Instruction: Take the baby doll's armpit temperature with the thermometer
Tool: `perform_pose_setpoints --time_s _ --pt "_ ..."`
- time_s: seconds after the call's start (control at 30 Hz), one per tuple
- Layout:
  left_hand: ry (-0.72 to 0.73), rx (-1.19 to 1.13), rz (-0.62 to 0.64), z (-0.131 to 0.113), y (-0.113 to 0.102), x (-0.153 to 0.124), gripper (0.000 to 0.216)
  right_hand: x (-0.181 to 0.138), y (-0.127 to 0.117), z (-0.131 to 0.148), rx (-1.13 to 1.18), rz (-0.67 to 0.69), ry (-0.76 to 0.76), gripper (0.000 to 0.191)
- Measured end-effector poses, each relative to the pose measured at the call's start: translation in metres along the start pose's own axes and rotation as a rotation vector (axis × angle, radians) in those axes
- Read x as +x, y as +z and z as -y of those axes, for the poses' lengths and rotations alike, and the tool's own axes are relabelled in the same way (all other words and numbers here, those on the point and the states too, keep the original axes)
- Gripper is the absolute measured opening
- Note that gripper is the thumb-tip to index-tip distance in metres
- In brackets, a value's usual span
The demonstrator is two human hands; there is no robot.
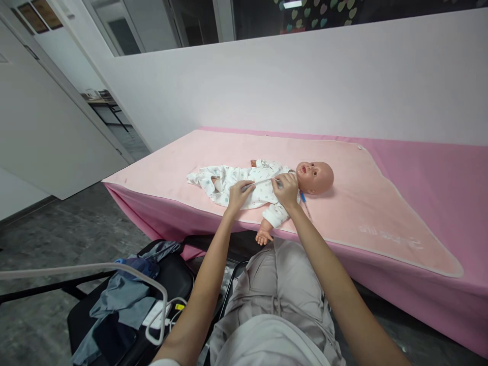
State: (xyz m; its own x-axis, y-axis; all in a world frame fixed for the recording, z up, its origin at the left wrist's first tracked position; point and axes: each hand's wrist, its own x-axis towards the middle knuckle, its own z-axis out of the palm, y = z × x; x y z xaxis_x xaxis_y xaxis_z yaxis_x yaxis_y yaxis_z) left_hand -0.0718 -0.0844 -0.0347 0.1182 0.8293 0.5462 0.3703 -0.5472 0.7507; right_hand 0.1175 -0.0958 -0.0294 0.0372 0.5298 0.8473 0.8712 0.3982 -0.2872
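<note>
A baby doll (315, 177) lies on its back on a pale pink mat (366, 203), its head to the right. It wears a white patterned outfit (263, 195). Over the doll's belly, my left hand (240, 194) pinches the edge of the outfit's front. Near the chest and collar, my right hand (285, 189) pinches the same edge. Between both hands the cloth edge runs fairly straight. Beside the doll's neck lies a thin stick with a blue end (303, 197), partly hidden by my right forearm. One doll arm (264, 233) hangs over the table's near edge.
A pink cloth (434, 183) covers the table under the mat, against a white wall (305, 86). At lower left, a black chair (168, 274) holds blue-grey clothing (122, 300) and a white cable (163, 310). A door (49, 117) stands at the left.
</note>
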Motion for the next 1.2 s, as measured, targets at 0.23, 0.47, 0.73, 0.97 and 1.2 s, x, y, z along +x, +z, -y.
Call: perform_pose_setpoints --time_s 0.23,0.47,0.73,0.97,1.2 --pt "-0.009 0.103 -0.012 -0.001 0.003 0.002 0.023 0.000 -0.002 0.000 -0.001 0.014 -0.005 0.017" --pt "-0.004 0.182 -0.032 -0.007 0.004 0.003 0.021 0.003 -0.014 0.006 -0.102 0.127 -0.079 0.015" --pt "0.088 0.131 0.135 -0.010 -0.016 0.005 0.020 -0.036 -0.095 -0.004 -0.273 0.151 0.083 0.014" --pt "-0.075 -0.032 0.435 -0.031 -0.037 0.048 0.026 -0.079 -0.120 -0.014 -0.435 0.274 0.156 0.009" --pt "0.090 -0.093 0.598 -0.051 0.023 0.100 0.030 -0.083 -0.124 -0.006 -0.452 0.359 0.337 0.020"
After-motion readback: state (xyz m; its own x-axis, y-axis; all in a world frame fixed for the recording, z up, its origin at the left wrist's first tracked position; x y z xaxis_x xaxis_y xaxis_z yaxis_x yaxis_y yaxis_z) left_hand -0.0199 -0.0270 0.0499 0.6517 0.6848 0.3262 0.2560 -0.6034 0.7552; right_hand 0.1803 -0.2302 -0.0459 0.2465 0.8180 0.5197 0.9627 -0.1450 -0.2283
